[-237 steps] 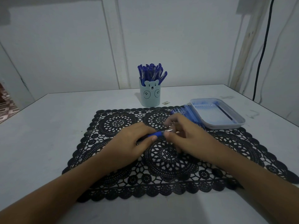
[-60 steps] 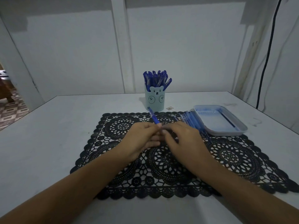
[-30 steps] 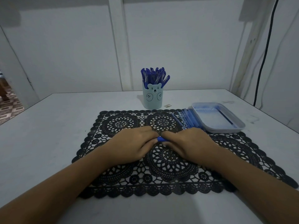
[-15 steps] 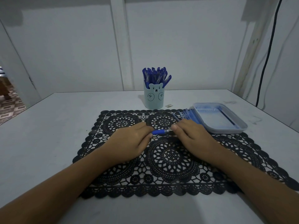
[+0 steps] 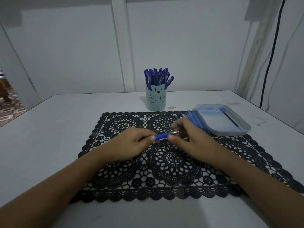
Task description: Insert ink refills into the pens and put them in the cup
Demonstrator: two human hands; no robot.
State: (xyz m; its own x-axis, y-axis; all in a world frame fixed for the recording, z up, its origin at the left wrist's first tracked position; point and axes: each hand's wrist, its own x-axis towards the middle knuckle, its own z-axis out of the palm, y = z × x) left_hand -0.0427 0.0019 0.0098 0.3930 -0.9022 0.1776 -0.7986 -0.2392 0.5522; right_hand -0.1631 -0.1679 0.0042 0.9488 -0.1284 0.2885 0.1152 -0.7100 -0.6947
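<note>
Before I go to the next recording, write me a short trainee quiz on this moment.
1. Multiple choice: where does the tray stand relative to the cup?
A) on the person's left of it
B) on the person's right of it, nearer the person
C) behind it, against the wall
2. True or false: the pen gripped by the left hand and right hand is standing in the cup.
3. Fill in: the pen's metal tip points toward the ___ hand.
Key: 1 B; 2 false; 3 right.
</note>
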